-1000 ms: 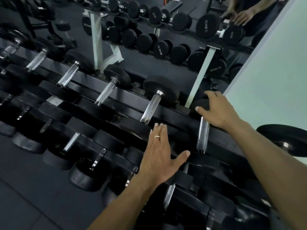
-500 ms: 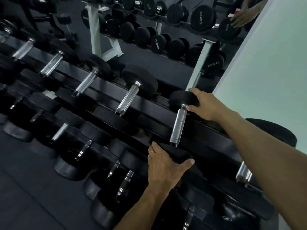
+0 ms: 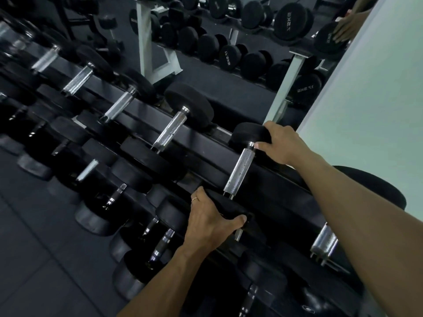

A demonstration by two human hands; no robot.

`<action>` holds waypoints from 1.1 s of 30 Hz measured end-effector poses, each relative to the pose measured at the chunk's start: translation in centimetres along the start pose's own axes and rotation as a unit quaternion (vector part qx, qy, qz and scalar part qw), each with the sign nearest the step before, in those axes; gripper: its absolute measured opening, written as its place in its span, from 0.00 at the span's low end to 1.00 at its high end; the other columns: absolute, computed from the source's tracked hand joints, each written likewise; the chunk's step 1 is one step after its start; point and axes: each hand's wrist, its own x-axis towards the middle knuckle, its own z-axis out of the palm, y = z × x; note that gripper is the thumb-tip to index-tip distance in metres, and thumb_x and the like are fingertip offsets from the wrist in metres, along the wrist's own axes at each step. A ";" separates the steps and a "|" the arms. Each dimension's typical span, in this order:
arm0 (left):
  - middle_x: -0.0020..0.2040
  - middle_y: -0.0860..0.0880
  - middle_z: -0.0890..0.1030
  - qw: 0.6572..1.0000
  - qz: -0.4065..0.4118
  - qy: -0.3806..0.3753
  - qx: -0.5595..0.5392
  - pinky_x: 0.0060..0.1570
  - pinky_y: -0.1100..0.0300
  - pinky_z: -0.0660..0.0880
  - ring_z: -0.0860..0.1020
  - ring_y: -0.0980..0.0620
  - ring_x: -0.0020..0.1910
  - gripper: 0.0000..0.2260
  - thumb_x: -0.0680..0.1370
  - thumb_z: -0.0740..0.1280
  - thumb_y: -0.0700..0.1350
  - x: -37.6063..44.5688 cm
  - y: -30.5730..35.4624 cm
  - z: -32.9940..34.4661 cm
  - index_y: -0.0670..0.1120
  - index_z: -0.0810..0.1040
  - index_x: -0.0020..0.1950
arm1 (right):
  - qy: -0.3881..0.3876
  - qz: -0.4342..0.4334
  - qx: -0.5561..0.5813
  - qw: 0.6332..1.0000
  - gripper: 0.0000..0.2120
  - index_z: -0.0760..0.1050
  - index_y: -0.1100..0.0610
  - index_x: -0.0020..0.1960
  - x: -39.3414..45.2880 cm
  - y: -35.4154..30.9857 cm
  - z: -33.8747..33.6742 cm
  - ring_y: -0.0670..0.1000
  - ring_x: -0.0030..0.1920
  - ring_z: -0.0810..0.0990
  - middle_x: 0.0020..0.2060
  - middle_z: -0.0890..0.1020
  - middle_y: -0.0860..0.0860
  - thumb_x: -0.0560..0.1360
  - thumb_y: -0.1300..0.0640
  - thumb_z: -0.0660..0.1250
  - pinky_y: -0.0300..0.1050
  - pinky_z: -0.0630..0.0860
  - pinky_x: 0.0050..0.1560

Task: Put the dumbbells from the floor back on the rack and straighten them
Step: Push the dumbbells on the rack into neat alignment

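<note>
Right hand (image 3: 282, 143): fingers curled over the far head of one dumbbell (image 3: 240, 172) on the rack (image 3: 206, 143) top tier. Left hand (image 3: 209, 221): fingers and thumb clamped around its near head. Neighbouring dumbbell (image 3: 174, 129) near, apart. Wall (image 3: 370, 99) just right.

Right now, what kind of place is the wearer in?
Most likely a gym's free-weights area. A tiered rack holds rows of black dumbbells with chrome handles, both hands grip one dumbbell on it, and a wall mirror reflects more, one marked 17.5 kg.
</note>
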 end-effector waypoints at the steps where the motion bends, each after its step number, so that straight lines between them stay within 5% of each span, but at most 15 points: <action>1: 0.72 0.46 0.61 1.000 -0.001 0.000 0.002 0.66 0.59 0.68 0.63 0.50 0.70 0.53 0.60 0.76 0.63 0.1 -0.1 -0.2 0.43 0.54 0.75 | 0.002 0.000 -0.003 1.000 0.20 0.70 0.57 0.65 0.0 -0.1 0.0 0.63 0.53 0.79 0.54 0.79 0.61 0.78 0.49 0.68 0.54 0.76 0.53; 4: 0.67 0.49 0.65 1.000 0.002 -0.015 0.009 0.57 0.64 0.66 0.67 0.52 0.63 0.48 0.60 0.77 0.61 0.7 -0.3 -1.1 0.43 0.59 0.71 | 0.013 -0.006 -0.019 1.000 0.20 0.70 0.58 0.65 0.0 -0.6 0.1 0.63 0.53 0.79 0.54 0.80 0.61 0.78 0.49 0.68 0.53 0.75 0.53; 9: 0.72 0.46 0.64 0.999 0.005 -0.033 0.021 0.60 0.65 0.62 0.64 0.49 0.70 0.53 0.61 0.78 0.61 1.2 -0.4 -1.8 0.41 0.54 0.75 | 0.032 -0.003 -0.029 0.999 0.19 0.70 0.59 0.64 -0.3 -0.7 0.6 0.63 0.53 0.79 0.53 0.81 0.60 0.78 0.50 0.68 0.55 0.75 0.54; 15: 0.60 0.53 0.62 0.999 0.020 -0.024 0.034 0.53 0.65 0.63 0.64 0.56 0.59 0.46 0.62 0.77 0.61 0.6 -0.1 -1.6 0.45 0.58 0.70 | 0.024 0.014 0.025 0.999 0.19 0.70 0.57 0.65 -0.4 -0.1 0.9 0.61 0.53 0.79 0.54 0.81 0.59 0.78 0.51 0.68 0.56 0.77 0.56; 18: 0.74 0.46 0.61 0.997 0.018 -0.014 0.068 0.62 0.59 0.68 0.64 0.49 0.71 0.53 0.62 0.75 0.66 0.2 -0.3 -1.3 0.44 0.52 0.75 | 0.006 0.009 0.031 0.999 0.24 0.66 0.57 0.71 -1.2 0.2 0.7 0.61 0.58 0.78 0.59 0.79 0.59 0.78 0.52 0.67 0.56 0.75 0.60; 20: 0.78 0.44 0.54 0.997 0.020 0.006 0.079 0.72 0.53 0.63 0.56 0.47 0.77 0.55 0.64 0.72 0.67 -0.5 -0.3 -0.9 0.43 0.47 0.78 | 0.007 -0.003 0.010 1.000 0.28 0.63 0.58 0.73 -2.1 0.7 0.4 0.61 0.61 0.76 0.63 0.76 0.59 0.78 0.51 0.67 0.55 0.73 0.62; 23: 0.80 0.44 0.50 0.989 0.091 0.078 0.090 0.77 0.52 0.47 0.45 0.50 0.79 0.45 0.73 0.66 0.64 -2.1 0.1 0.3 0.42 0.49 0.79 | 0.020 -0.024 -0.027 0.999 0.30 0.62 0.58 0.75 -4.0 2.0 -1.0 0.61 0.65 0.73 0.66 0.73 0.60 0.78 0.49 0.66 0.53 0.71 0.63; 26: 0.79 0.46 0.55 0.972 0.182 0.119 0.086 0.76 0.55 0.42 0.44 0.52 0.78 0.35 0.77 0.57 0.63 -4.1 1.5 1.8 0.44 0.57 0.78 | 0.031 -0.016 -0.055 0.998 0.30 0.60 0.59 0.76 -6.7 3.8 -3.0 0.62 0.69 0.70 0.70 0.70 0.61 0.79 0.49 0.65 0.53 0.68 0.66; 29: 0.79 0.47 0.57 0.971 0.221 0.066 0.067 0.76 0.55 0.42 0.43 0.57 0.77 0.36 0.76 0.50 0.66 -6.0 2.9 4.0 0.45 0.60 0.77 | 0.041 0.008 -0.059 0.997 0.29 0.62 0.58 0.76 -9.2 5.5 -4.3 0.61 0.69 0.70 0.70 0.70 0.61 0.80 0.49 0.64 0.54 0.68 0.67; 33: 0.79 0.48 0.54 0.971 0.229 -0.043 0.057 0.77 0.54 0.49 0.44 0.56 0.78 0.35 0.77 0.55 0.66 -8.2 3.7 6.3 0.46 0.58 0.77 | 0.056 0.057 -0.048 0.996 0.29 0.63 0.57 0.76 -12.6 8.0 -5.4 0.61 0.69 0.70 0.71 0.70 0.59 0.80 0.47 0.63 0.54 0.68 0.66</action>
